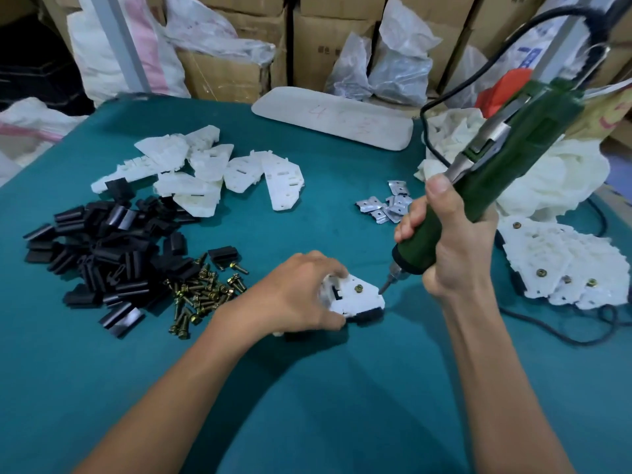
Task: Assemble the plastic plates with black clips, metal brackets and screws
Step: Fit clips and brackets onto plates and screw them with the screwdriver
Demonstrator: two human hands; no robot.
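Note:
My left hand (pixel 301 295) grips a white plastic plate (pixel 359 299) on the green table, its fingers curled over the plate's left end. A brass screw sits in the plate's top and a black clip (pixel 367 314) shows under its right edge. My right hand (pixel 448 241) holds a green electric screwdriver (pixel 506 165) tilted, its bit tip just right of the plate and off the screw. Loose white plates (pixel 212 169) lie at the back left, black clips (pixel 102 248) at the left, brass screws (pixel 201 295) beside them, metal brackets (pixel 386 205) at centre right.
A stack of assembled plates (pixel 561 265) lies at the right, with a heap of white plastic parts (pixel 547 172) behind it. The screwdriver's black cable (pixel 564 336) loops across the right table edge. A long white foam pad (pixel 335 118) lies at the back. Cardboard boxes and bags line the rear.

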